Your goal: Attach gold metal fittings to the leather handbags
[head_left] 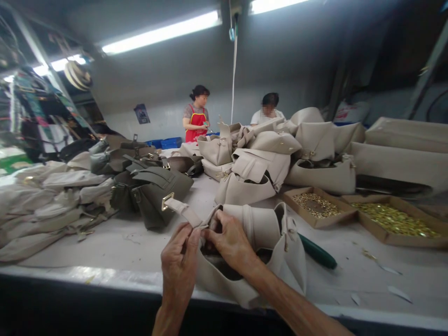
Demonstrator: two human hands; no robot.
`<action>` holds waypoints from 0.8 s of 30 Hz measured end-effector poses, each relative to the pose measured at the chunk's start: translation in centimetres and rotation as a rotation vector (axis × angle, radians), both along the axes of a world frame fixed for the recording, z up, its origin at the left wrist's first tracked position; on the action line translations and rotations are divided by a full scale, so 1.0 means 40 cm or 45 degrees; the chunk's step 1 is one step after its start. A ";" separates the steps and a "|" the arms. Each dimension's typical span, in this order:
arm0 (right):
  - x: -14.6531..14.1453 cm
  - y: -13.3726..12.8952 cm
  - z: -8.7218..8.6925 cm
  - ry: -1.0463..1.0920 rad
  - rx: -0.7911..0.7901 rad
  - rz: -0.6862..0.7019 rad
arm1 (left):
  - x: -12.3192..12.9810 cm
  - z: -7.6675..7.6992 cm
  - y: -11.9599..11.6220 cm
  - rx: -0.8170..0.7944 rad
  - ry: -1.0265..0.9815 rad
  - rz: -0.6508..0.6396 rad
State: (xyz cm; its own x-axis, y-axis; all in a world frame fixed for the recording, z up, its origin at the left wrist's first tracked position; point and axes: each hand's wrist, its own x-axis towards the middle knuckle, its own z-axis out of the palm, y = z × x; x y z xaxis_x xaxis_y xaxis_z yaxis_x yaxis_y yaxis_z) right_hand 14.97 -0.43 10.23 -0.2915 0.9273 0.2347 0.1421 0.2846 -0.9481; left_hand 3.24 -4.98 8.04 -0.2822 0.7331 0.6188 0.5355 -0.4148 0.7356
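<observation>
I can read no lettering here. Reddish marks on the white sack (351, 112) and the dark wall poster (142, 114) are too blurred for me.

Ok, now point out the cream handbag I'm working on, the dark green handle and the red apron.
Cream handbag (289, 268): head view, on its side panel.
Dark green handle (318, 252): head view, midway along its length.
Red apron (198, 120): head view, on the bib.

Overhead tubes (163, 33) glare white (the left edge looks blurred).
</observation>
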 end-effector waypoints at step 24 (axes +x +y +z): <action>0.339 -0.012 0.173 -0.382 0.526 -0.428 | 0.022 0.262 0.232 -0.163 0.311 -0.876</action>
State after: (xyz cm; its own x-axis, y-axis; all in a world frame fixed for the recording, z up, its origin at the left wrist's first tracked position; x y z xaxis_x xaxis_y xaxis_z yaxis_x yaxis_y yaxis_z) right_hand 28.51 -0.92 17.16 -0.1077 0.8297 0.5477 0.5315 0.5136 -0.6735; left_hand 4.13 4.30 18.51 0.4016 0.7651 0.5033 0.3399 -0.6348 0.6939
